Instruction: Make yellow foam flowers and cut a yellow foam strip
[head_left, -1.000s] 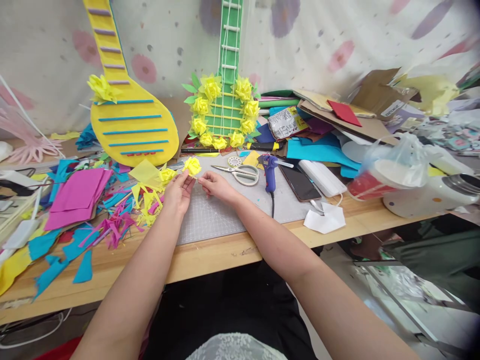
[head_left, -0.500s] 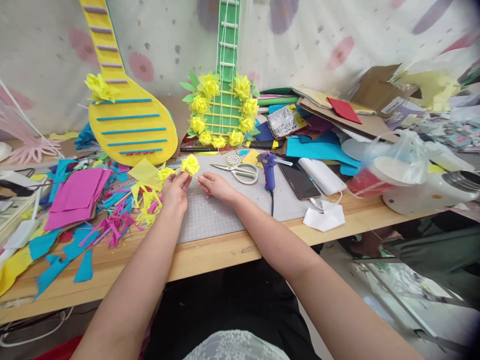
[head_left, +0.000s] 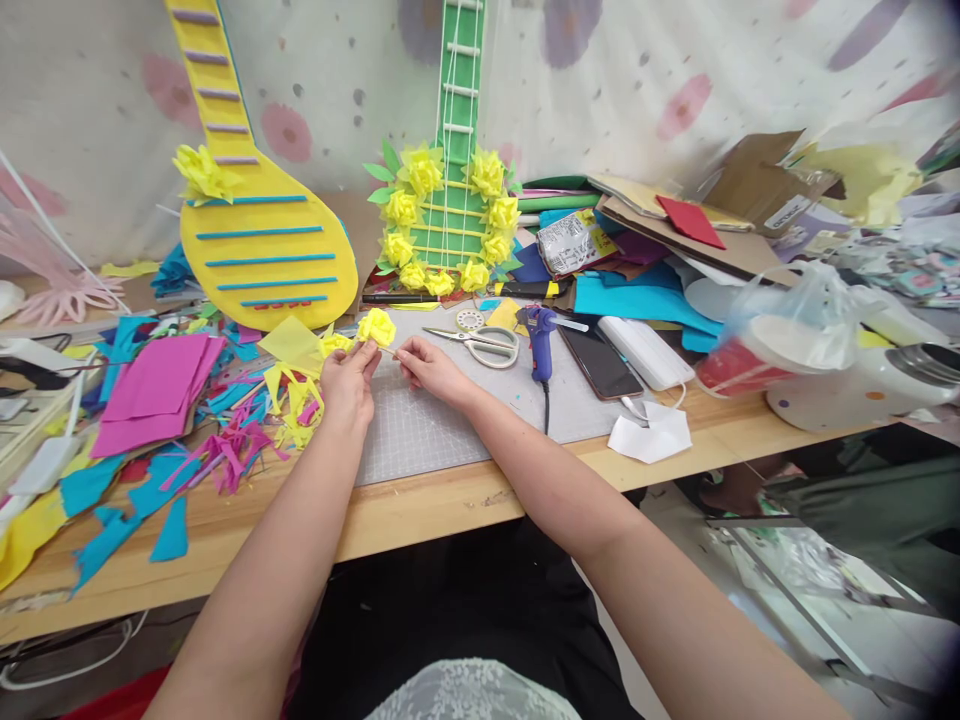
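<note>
A yellow paper flower [head_left: 376,326] is pinched in the fingertips of my left hand [head_left: 349,380], its petals facing up. My right hand [head_left: 430,368] is closed on a thin stick [head_left: 387,351] that reaches toward the flower's underside; its tip is hidden. Both hands are over the grey cutting mat [head_left: 420,430]. Another yellow flower [head_left: 334,343] lies just behind my left hand. Scissors [head_left: 480,344] and a blue glue gun [head_left: 539,345] lie to the right of my right hand.
Behind stand a yellow lute-shaped cutout [head_left: 270,235] and a green one [head_left: 459,215] ringed with yellow flowers. Paper scraps [head_left: 232,440] and magenta sheets [head_left: 154,385] cover the left. At right are a phone [head_left: 600,360], a white power bank [head_left: 645,352] and a bagged cup [head_left: 750,355].
The flower has tilted and shifted slightly left in my left hand. My right hand keeps its grip on the stick, almost in place. The whole view has shifted slightly.
</note>
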